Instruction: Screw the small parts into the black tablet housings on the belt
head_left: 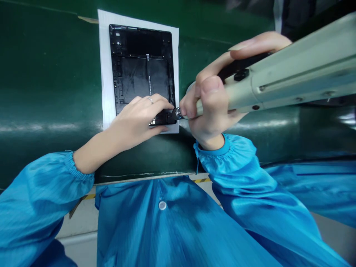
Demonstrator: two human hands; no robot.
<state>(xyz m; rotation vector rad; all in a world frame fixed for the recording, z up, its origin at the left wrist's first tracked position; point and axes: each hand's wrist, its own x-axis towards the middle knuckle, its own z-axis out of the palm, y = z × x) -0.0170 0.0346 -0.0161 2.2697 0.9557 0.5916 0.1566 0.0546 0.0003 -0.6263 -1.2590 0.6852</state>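
A black tablet-like device (139,78) with its inside exposed lies on a white sheet (106,89). Across the device's lower part rests my left hand (139,118), ring on one finger, its fingers apart near the lower right corner, the thumb at the bottom edge. My right hand (213,96) is wrapped round a pale green electric screwdriver (292,70), held tilted, with its metal tip (178,113) at the device's lower right corner. Whatever lies under the tip is hidden.
The green table mat (50,74) extends around the sheet, its front edge near my blue clothing. Part of a round pale object shows behind my right hand. Another blue garment (319,189) is at the right, and dark objects are at the upper right.
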